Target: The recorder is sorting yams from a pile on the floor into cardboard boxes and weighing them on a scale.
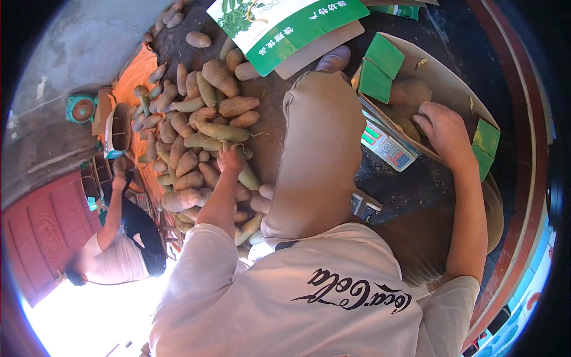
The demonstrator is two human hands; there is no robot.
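Observation:
On my left, my left hand [230,158] reaches into a big heap of soil-covered radishes [219,77], some brown, some greenish. Its fingers bend around a green radish [247,177], partly hidden under the hand. To the right, my right hand [445,128] is over an open carton [458,83] with green flaps, and its fingers extend inside, loosely bent and slightly apart. Next to those fingers, large brown radishes [410,92] lie in the carton. A digital scale [388,144] with a keypad and green display is against the carton's near side, partly under it.
My bent knee [324,149] stands between heap and carton. A green and white carton [291,30] lies at the far side. An orange sheet [138,65] runs along the heap's left edge. Another person [128,250] works at far left, near a small open box [117,131].

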